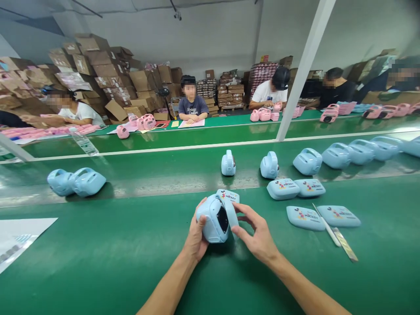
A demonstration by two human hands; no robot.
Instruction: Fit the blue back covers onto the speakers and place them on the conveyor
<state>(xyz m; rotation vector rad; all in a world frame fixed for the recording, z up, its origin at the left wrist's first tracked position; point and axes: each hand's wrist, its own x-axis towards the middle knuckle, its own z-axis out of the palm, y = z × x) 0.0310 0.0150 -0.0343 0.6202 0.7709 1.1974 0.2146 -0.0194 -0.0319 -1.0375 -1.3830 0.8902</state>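
My left hand [197, 236] is wrapped round a light-blue plastic housing [211, 223] with a handle loop and a dark opening facing right. Between the thumb and fingers of my right hand [257, 232] is a light-blue cover panel [232, 216], held upright close beside that opening; whether the two touch I cannot tell. Just behind them lies a blue panel printed with Mickey [231, 196], partly hidden. To the right rest more printed panels [305, 218], with a thin white pointed tool [331, 232] and a flat yellowish strip [345, 245] next to them.
Several blue housings [307, 162] stand along the belt [170, 175] beyond my hands, two of them [87, 181] at the left. A white sheet [22, 236] lies at the left edge. A slanted white post [303, 72] rises at right. Across the belt, people sit among pink housings [147, 121].
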